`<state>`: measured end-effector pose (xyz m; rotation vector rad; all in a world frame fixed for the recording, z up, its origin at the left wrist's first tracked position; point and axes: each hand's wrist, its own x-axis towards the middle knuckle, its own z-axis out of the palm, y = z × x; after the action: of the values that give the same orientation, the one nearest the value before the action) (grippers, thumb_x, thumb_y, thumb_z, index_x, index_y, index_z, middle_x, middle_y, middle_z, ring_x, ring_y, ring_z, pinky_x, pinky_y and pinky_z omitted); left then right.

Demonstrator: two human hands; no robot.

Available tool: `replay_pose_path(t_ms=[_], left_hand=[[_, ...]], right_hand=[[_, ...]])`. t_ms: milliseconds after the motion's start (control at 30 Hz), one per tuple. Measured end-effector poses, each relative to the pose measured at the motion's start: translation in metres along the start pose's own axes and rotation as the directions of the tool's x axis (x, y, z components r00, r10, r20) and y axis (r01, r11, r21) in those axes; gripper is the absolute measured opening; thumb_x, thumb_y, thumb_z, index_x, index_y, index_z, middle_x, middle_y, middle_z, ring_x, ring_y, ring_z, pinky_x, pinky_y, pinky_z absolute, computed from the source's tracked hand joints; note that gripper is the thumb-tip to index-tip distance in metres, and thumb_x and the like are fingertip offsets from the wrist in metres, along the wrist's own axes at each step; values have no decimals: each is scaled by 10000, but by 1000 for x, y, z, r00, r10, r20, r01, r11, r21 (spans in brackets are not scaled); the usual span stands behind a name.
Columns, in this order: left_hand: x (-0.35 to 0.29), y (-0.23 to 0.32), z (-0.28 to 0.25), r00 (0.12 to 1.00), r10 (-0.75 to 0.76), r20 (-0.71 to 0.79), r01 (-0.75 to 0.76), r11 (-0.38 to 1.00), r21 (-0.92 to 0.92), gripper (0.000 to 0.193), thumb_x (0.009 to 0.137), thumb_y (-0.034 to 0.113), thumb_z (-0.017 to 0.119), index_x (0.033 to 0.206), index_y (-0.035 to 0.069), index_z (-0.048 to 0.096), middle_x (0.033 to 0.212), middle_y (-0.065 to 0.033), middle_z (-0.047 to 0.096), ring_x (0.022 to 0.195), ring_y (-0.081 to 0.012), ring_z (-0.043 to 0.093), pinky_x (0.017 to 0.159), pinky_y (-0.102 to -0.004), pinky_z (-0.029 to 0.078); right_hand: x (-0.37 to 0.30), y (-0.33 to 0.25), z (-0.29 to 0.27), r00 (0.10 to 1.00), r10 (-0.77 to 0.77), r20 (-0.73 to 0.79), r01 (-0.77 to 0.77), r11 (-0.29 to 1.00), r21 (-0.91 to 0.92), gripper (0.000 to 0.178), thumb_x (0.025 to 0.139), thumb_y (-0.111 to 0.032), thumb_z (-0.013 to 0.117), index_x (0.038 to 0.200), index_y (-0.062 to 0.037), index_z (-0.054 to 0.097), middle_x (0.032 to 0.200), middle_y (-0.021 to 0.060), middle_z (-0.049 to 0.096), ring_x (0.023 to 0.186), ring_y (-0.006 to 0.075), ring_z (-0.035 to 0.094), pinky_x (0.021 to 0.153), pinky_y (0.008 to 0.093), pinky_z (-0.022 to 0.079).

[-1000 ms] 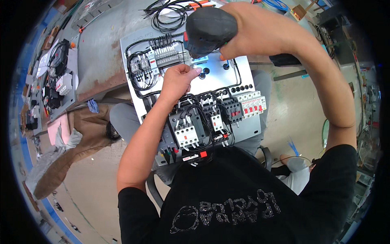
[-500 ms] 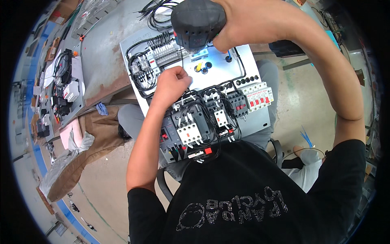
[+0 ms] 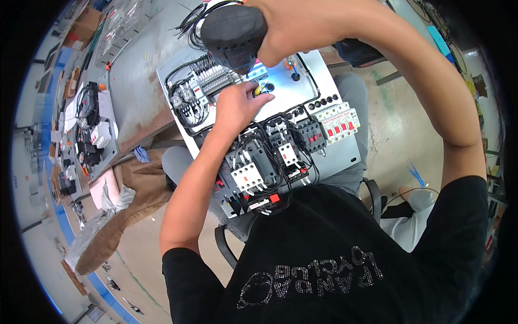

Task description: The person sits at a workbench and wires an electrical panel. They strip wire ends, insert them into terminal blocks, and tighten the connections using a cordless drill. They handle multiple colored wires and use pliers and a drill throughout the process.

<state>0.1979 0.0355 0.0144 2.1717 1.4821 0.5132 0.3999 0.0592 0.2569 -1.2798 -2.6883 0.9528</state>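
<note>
A metal mounting panel (image 3: 345,156) lies tilted across my lap, fitted with contactors, wiring and circuit breakers (image 3: 339,128). My right hand (image 3: 294,27) is wrapped round a black cordless drill (image 3: 234,38), its light shining on the far part of the plate. The drill's tip points down by a blue terminal block (image 3: 258,72), though its exact contact is hidden. Below the drill, my left hand (image 3: 237,108) pinches at a yellow-sleeved wire (image 3: 258,89) beside a black grommet (image 3: 270,87). Another blue-sleeved wire with an orange end (image 3: 291,66) stands up from a hole to the right.
The workbench (image 3: 135,92) holds coiled black wires (image 3: 197,29) beyond the panel. A second panel with components (image 3: 94,129) lies at the left. Brown cloth (image 3: 143,183) hangs beneath it, and blue cable ties (image 3: 415,173) are at the lower right.
My left hand has moved up and right from the wiring to the yellow-sleeved wire. My right hand and the drill have shifted left and slightly down, uncovering the orange-ended wire.
</note>
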Motion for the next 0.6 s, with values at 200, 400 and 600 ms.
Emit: replay_pose_path(t_ms=[200,400,600], left_hand=[[10,0,15,1000,8,0,-8,996,-93,324,814,299,809,883,-9,740,715,-170,680,657,-333,670,645,-414,528],[1,3,11,997,-34,-67,18,975,-221,337,935,228,764,763,11,571,602,-1,512,577,-82,452,538,-288,418],[-3,11,-13,884,-362,294,457,544,-703,288,988,227,714,792,30,637,661,-1,585,531,-74,560,483,-231,427]], right_hand=[[10,11,-4,998,36,61,-38,999,34,274,699,-208,765,852,19,752,817,216,740,799,335,723,726,423,558],[14,17,-4,997,5,80,-1,998,-57,286,703,-227,780,861,11,776,843,214,749,793,338,725,713,429,561],[12,2,5,995,92,-37,-98,964,-246,322,705,-249,779,894,11,794,900,207,765,838,340,736,739,442,571]])
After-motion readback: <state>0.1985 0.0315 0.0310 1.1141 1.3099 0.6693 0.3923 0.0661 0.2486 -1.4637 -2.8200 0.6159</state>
